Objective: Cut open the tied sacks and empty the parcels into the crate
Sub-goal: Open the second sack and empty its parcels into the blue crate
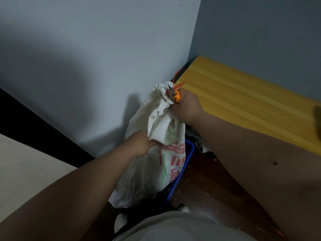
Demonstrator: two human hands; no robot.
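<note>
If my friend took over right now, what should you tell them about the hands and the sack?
Left hand: grips the white sack partway up its side.
Right hand: holds orange-handled cutters at the sack's bunched neck, by the red tie.
The sack stands over the blue crate, beside the yellow table.
Done: sack held steady, cutters at the tie.
Left: cut the tie if uncut (cannot tell), open the neck, tip the parcels into the crate.

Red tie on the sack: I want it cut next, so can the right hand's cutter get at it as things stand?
Probably yes: the right hand holds the cutter at the sack neck, beside the tie.
</note>
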